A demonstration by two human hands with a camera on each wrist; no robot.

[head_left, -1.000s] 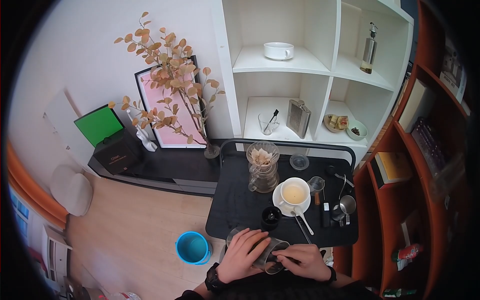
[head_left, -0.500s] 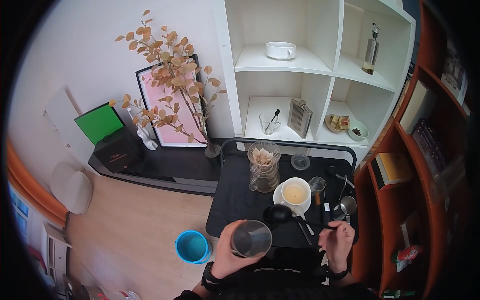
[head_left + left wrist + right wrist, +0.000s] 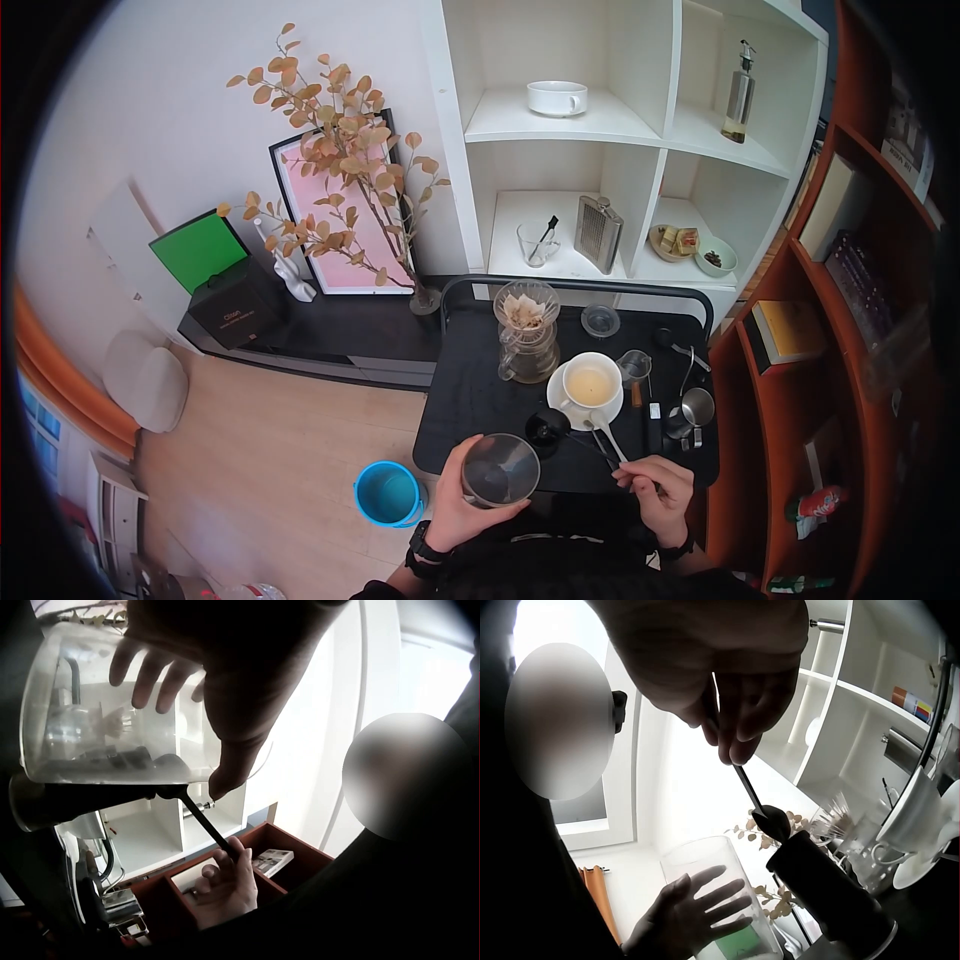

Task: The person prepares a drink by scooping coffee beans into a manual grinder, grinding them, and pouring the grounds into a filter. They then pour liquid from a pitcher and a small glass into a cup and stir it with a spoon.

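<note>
My left hand [image 3: 462, 512] holds a clear jar [image 3: 505, 470] from its side, thumb below and fingers round the far wall. The jar stands tilted over the front edge of the black table [image 3: 455, 440]. My right hand [image 3: 662, 495] pinches the handle of a black scoop [image 3: 748, 787]. The scoop's bowl is tipped down at the mouth of a black cylindrical coffee grinder [image 3: 829, 892], which stands upright on the table. In the head view the scoop's bowl overlaps the grinder top, and its contents do not show.
Behind the grinder, a white cup [image 3: 590, 383] of pale liquid sits on a saucer with a spoon. A glass dripper with filter [image 3: 527, 308] tops a server at the back left. A metal pitcher [image 3: 692, 412] stands right. A blue bucket [image 3: 388, 495] is on the floor.
The right hand has taken the scoop out of the jar and brought it left over the grinder, tipping it. The left hand has turned the jar more upright and holds it beside the grinder.
</note>
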